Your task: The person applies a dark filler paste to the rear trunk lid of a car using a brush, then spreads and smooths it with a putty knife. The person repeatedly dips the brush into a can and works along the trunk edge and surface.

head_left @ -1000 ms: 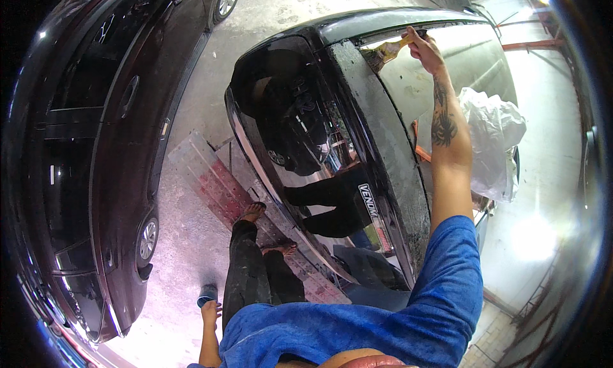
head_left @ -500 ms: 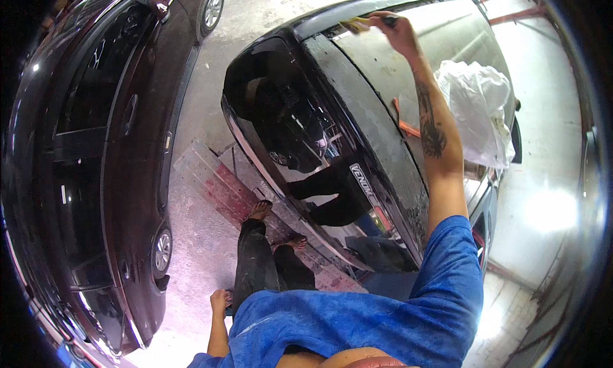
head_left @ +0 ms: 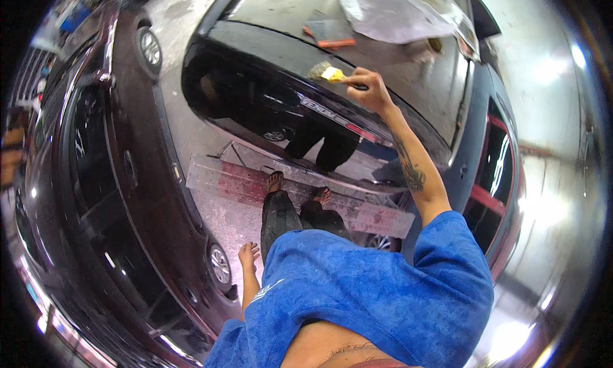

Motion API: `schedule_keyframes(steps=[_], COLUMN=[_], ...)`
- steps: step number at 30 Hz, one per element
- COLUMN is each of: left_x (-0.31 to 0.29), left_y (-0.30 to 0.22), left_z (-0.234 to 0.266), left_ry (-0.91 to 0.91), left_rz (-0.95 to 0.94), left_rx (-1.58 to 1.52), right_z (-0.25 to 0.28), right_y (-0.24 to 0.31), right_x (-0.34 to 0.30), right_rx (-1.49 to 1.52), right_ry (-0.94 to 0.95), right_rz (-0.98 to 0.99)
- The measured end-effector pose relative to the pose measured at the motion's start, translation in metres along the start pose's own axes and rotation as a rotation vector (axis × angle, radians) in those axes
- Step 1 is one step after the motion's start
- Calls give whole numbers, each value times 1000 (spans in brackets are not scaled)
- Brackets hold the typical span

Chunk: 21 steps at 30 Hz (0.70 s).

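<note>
My right hand (head_left: 371,90) is closed round the dark handle of a paintbrush (head_left: 331,74) with a yellow band and greyish bristles. The brush is over the grey strip (head_left: 255,41) along the top edge of a black vehicle (head_left: 236,80); whether its bristles touch the surface I cannot tell. My left hand (head_left: 249,253) hangs low by my leg, fingers loosely apart, with nothing in it. On the roof beyond the brush lies a flat grey piece with an orange edge (head_left: 331,34), blurred. Farther back are a crumpled white plastic sheet (head_left: 396,16) and a roll (head_left: 424,50).
My bare feet stand on a raised, paint-spattered metal plank (head_left: 239,188) alongside the black vehicle. A dark maroon car (head_left: 153,170) is parked at left, with concrete floor (head_left: 169,23) between. A pale wall (head_left: 549,87) rises at right.
My right hand has brought the paintbrush from the far end of the roof edge nearer to me. The view has turned, and my left hand's fingers now show more clearly.
</note>
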<state>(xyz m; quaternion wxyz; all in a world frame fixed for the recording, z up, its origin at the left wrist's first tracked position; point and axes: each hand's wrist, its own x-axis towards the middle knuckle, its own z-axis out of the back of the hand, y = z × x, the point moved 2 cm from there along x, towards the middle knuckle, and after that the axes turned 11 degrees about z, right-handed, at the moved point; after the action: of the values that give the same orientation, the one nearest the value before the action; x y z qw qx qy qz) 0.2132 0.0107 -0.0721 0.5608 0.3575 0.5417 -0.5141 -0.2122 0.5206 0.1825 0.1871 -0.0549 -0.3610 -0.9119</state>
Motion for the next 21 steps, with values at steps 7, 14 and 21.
schedule_keyframes(steps=[7,14,21], left_x=[2,-8,-26], left_y=[-41,-89,-103], left_z=[-10,-31,-42], left_ry=[53,68,72], left_rz=[-42,-160,-226], left_rx=[310,372,427], right_z=[90,115,19], right_y=[-1,-3,27], right_x=[-206,-308,-252], right_rx=[-178,-557,-558], right_ry=[-263,-724,-870], right_rz=[-326,-438,-543])
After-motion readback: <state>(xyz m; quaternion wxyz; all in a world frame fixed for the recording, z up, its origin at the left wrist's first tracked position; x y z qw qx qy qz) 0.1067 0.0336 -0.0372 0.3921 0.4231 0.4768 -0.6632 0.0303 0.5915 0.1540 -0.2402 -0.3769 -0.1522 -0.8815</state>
